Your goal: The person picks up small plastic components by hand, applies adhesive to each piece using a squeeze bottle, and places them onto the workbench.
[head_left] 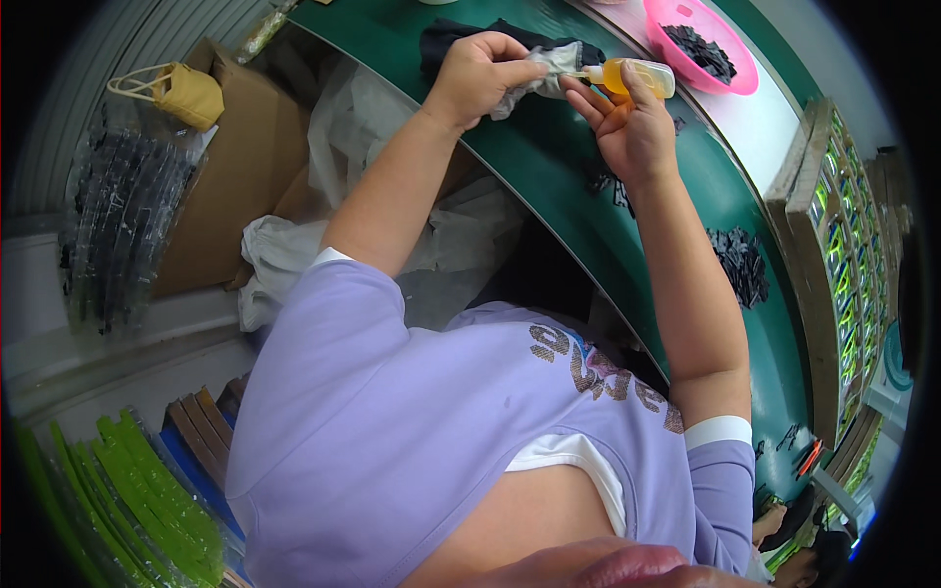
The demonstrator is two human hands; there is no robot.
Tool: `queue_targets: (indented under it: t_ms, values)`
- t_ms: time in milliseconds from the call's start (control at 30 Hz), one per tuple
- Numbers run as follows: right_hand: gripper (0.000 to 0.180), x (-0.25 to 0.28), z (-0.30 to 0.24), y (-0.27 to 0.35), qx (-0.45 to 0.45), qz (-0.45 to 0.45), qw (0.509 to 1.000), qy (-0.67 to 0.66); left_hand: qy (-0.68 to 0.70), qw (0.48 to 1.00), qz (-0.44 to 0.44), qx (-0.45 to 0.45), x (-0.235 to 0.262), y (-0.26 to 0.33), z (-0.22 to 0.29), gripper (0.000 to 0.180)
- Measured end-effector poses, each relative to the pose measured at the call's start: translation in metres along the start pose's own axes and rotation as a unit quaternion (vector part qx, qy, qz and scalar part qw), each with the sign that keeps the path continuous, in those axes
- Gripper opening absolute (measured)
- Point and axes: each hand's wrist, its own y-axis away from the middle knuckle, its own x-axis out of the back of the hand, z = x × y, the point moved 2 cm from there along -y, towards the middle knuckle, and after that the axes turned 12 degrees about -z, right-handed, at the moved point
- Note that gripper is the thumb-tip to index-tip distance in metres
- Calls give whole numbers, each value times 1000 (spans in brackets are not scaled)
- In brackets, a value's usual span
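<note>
I see my left hand with fingers pinching a crumpled grey cloth on the green worktop; my right hand fingers grip a small amber-filled plastic squeeze bottle, nozzle touching the cloth, near the pink plastic bowl.

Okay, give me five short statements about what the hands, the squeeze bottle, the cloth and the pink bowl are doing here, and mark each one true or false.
1. The right hand holds a small squeeze bottle of yellow-orange liquid. True.
2. The bottle's nozzle points away from the cloth. False: it points at the grey cloth bunched in the left hand.
3. The pink bowl is empty. False: it holds small dark parts.
4. The work surface is green. True.
5. A yellow face mask lies on the green surface next to the bowl. False: it rests on brown cardboard off to the person's left.
</note>
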Motion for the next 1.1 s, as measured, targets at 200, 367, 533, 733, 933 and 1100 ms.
queue_targets:
  t_ms: [200,367,533,733,933,1100]
  values:
    - [34,-9,19,-21,-5,23,1000,-1,140,989,27,-46,4,-2,-12,17]
    - [32,-14,23,-23,6,40,999,1,-138,987,64,-45,7,-7,-18,15]
    - [30,-15,23,-21,4,57,998,-3,-347,913,124,-174,7,-12,-20,10]
    - [31,2,7,-16,84,94,992,-12,-247,946,186,-102,28,-19,-32,15]
    - [40,8,-24,12,82,97,992,-14,-215,941,218,-143,46,-21,-21,23]
    - [42,17,-56,65,111,117,987,17,-593,741,193,-250,-8,-14,21,46]
